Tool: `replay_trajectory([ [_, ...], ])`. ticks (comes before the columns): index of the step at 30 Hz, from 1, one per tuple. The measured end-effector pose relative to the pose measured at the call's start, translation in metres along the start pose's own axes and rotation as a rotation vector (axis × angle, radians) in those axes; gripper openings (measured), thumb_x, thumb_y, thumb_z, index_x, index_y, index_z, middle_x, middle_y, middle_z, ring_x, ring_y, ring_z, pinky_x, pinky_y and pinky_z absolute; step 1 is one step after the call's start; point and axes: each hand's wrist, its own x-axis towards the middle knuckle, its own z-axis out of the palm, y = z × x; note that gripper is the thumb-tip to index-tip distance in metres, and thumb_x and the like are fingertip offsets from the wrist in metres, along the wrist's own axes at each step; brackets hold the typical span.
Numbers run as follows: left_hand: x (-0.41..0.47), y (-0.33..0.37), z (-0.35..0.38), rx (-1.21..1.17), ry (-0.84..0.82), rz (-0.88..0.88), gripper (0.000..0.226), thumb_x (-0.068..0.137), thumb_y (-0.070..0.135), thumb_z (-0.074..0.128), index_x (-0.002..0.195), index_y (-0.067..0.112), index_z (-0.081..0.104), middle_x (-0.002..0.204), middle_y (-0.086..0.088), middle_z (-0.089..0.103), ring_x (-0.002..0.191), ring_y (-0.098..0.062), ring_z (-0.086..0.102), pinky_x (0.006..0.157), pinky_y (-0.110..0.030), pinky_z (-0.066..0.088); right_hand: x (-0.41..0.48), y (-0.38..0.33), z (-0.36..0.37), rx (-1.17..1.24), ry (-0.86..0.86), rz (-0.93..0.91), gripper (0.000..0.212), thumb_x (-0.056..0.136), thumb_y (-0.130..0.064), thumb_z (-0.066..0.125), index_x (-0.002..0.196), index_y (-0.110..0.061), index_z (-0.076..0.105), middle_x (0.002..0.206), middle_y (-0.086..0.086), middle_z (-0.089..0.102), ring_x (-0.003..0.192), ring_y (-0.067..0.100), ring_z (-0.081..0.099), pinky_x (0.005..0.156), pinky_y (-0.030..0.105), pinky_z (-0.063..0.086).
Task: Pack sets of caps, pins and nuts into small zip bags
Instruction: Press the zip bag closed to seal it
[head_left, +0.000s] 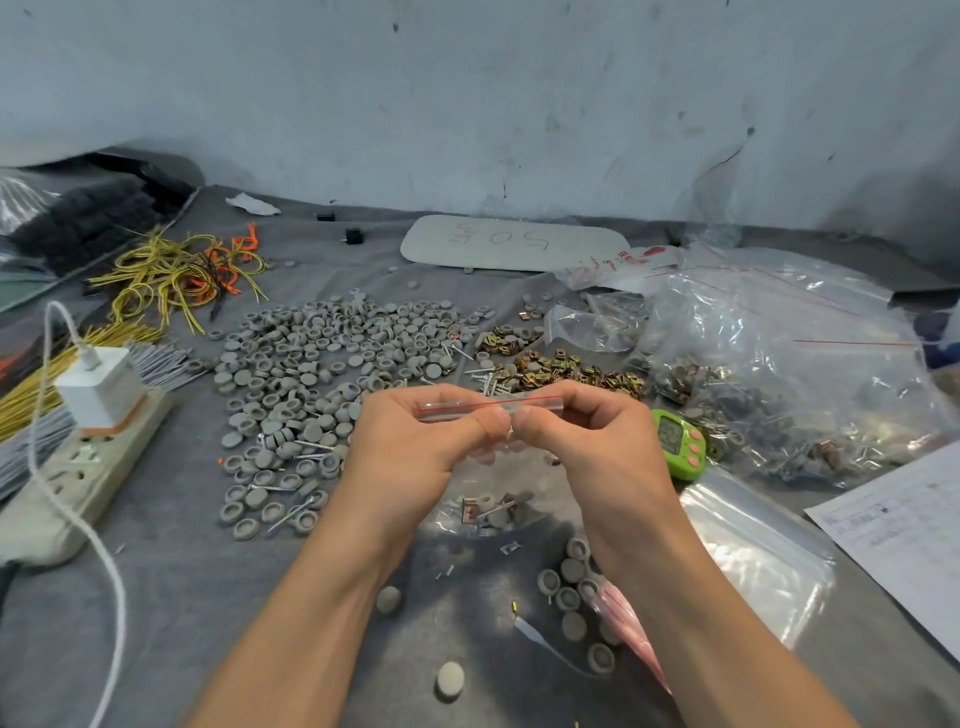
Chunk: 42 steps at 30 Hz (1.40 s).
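Right at the bottom of the frame, two bare forearms run up to centre, and both hands are busy: the left hand (410, 441) and the right hand (587, 441) each have thumb and curled fingers pinched on the top edge of one bag, thumbs almost meeting in the middle

Under it all, the grey cloth table cover (182, 597). At the right of the frame slumps a large clear plastic bag (779, 364), seemingly full of packed sets. Centre-left, the heap of round grey plastic caps (322, 353); just right of it, the pile of brass-coloured square nuts (566, 366), with thin metal pins (488, 376) scattered at its near edge

Now the piece that matters: the small clear zip bag (493, 493), held up at frame centre and hanging below the thumbs, with its red-lined seal strip (493, 402) stretched between the two hands. A few caps, a nut and a pin sit at its bottom

I'd judge that film thin, limp and slick, almost weightless but for the load pulling it down. The strip is the only stiff part, so that's the place to hold: pinch and slide along it. Watch the pin tip, which could pierce the film
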Motion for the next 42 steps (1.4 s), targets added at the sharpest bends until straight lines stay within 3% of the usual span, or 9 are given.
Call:
replay_trajectory([
  [6,-0.003,0.003,-0.002,-0.016,0.017,0.049,0.027,0.059,0.015,0.089,0.084,0.014,0.082,0.082,-0.010,0.079,0.073,-0.017,0.076,0.066,-0.019,0.057,0.000,0.000,-0.003,-0.009,0.019,-0.004,0.020,0.083,0.001,0.079,0.075,-0.017,0.081,0.074,0.009,0.076,0.068,0.019,0.070,0.069,0.024,0.056],
  [11,-0.001,0.001,-0.001,-0.029,0.005,0.012,0.021,0.062,0.011,0.086,0.082,0.007,0.080,0.073,-0.008,0.077,0.059,-0.010,0.070,0.057,-0.016,0.052,0.001,0.002,-0.007,-0.015,0.033,0.014,0.014,0.081,-0.003,0.082,0.075,-0.016,0.082,0.071,0.008,0.075,0.066,0.018,0.070,0.066,0.021,0.055],
  [16,0.000,-0.002,0.000,-0.011,-0.025,-0.129,0.040,0.059,0.027,0.084,0.091,0.004,0.081,0.088,-0.016,0.079,0.074,-0.019,0.071,0.075,-0.033,0.055,0.002,0.004,-0.010,-0.044,0.020,0.027,0.015,0.081,-0.004,0.083,0.072,-0.016,0.080,0.068,0.008,0.074,0.064,0.016,0.068,0.064,0.020,0.053],
  [20,-0.001,-0.001,0.002,-0.010,-0.039,-0.142,0.029,0.063,0.025,0.082,0.085,0.006,0.082,0.077,-0.014,0.077,0.059,-0.013,0.068,0.056,-0.018,0.051,0.000,0.003,-0.014,-0.051,0.003,0.032,0.015,0.081,-0.006,0.084,0.072,-0.017,0.081,0.067,0.008,0.074,0.060,0.014,0.066,0.061,0.019,0.051],
  [22,-0.001,-0.002,0.003,-0.002,-0.044,-0.141,0.027,0.065,0.022,0.082,0.086,0.005,0.081,0.075,-0.014,0.076,0.059,-0.013,0.068,0.055,-0.016,0.049,0.000,0.002,-0.016,-0.048,-0.001,0.042,0.015,0.081,-0.006,0.085,0.072,-0.017,0.081,0.068,0.009,0.074,0.061,0.015,0.067,0.062,0.020,0.052],
  [25,0.000,-0.003,0.003,0.013,-0.036,-0.139,0.022,0.069,0.019,0.084,0.085,0.004,0.081,0.074,-0.015,0.076,0.060,-0.013,0.068,0.057,-0.017,0.050,0.001,0.002,-0.016,-0.045,-0.001,0.061,0.017,0.080,-0.003,0.084,0.072,-0.017,0.081,0.068,0.008,0.075,0.062,0.014,0.068,0.062,0.019,0.052],
  [30,-0.001,-0.005,0.000,0.011,-0.032,-0.145,0.035,0.062,0.029,0.083,0.086,0.005,0.082,0.072,-0.012,0.075,0.064,-0.017,0.067,0.062,-0.020,0.052,0.003,0.002,-0.013,-0.024,-0.020,0.085,0.020,0.081,0.001,0.080,0.073,-0.016,0.081,0.069,0.008,0.074,0.064,0.015,0.069,0.066,0.019,0.054],
  [35,-0.003,-0.004,0.001,-0.037,-0.038,-0.149,0.036,0.061,0.026,0.084,0.089,0.005,0.082,0.089,-0.015,0.079,0.071,-0.017,0.070,0.064,-0.023,0.055,0.004,0.002,-0.011,-0.029,-0.017,0.097,0.020,0.080,0.002,0.079,0.071,-0.016,0.080,0.069,0.007,0.073,0.065,0.015,0.068,0.067,0.019,0.053],
  [42,-0.003,-0.004,0.005,-0.017,0.006,-0.143,0.034,0.061,0.028,0.084,0.088,0.008,0.082,0.085,-0.015,0.078,0.071,-0.019,0.069,0.073,-0.031,0.054,0.005,0.003,-0.010,-0.005,0.013,0.109,0.013,0.080,0.003,0.080,0.076,-0.009,0.080,0.074,0.013,0.076,0.066,0.016,0.070,0.065,0.019,0.054],
])
